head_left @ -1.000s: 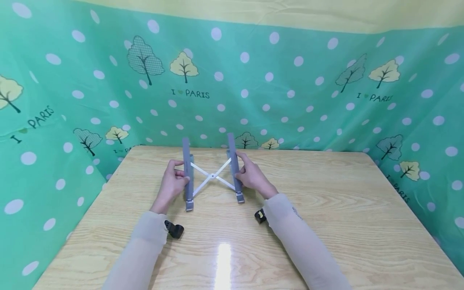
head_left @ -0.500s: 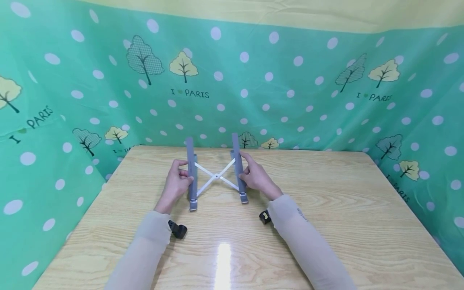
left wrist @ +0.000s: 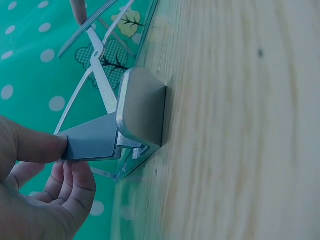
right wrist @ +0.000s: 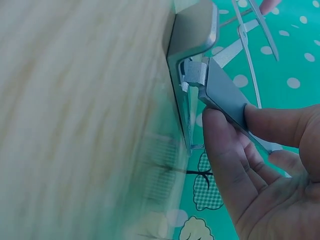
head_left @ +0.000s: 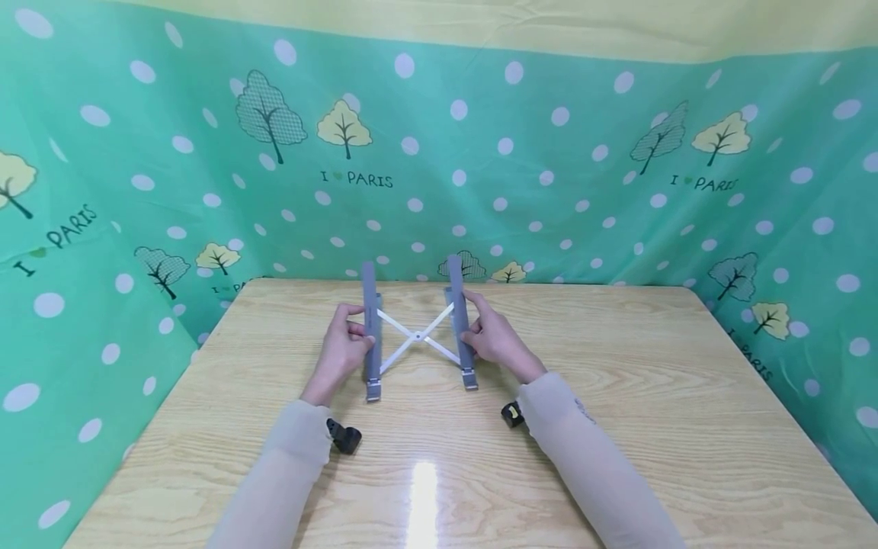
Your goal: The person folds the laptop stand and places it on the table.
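Plainly, the stand [head_left: 418, 335] rests on the far part of the table [head_left: 617, 427]: the left hand [head_left: 345, 347] pinches its left rail [head_left: 371, 305], the right hand [head_left: 498, 337] its right rail [head_left: 457, 305]. Uneven pulling could skew it, or a fingertip grip slip. Rails hide some fingertips; the right wrist view blurs the table.

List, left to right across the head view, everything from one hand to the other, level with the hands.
Left hand → left grey rail → pale crossed struts → right grey rail → right hand.
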### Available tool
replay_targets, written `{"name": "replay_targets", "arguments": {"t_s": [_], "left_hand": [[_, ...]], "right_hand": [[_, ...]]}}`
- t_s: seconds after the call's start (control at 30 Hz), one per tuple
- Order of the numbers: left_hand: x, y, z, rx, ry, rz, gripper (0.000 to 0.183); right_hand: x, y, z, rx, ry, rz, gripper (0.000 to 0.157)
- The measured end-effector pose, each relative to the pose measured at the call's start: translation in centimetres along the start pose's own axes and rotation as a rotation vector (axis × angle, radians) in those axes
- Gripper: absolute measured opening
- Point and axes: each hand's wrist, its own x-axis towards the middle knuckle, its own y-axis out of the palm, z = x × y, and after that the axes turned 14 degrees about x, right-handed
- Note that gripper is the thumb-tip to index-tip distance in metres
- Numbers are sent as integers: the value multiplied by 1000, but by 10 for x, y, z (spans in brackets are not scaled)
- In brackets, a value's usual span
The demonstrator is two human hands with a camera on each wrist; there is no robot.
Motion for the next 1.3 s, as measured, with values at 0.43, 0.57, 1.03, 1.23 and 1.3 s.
{"name": "replay_targets", "arguments": {"t_s": [0.43,0.57,1.03,1.23,1.3], "left_hand": [[1,9,-5,-9,10,3,55],[1,13,-7,-16,7,-1,56],[1,23,-18,-12,7,12,56],[0,26,-22,-27,8,16,55],[-1,28,-23,-26,10,17,55]], "right_hand": [[-4,-8,-3,-31,25,-26,82],[-6,-11,-2,-26,20,-23,82],[-15,-23,-6,-36,25,-28,83],[-18,-28,-7,-38,22,-29,83],[-18,-29,-8,-38,26,-27,84]]}}
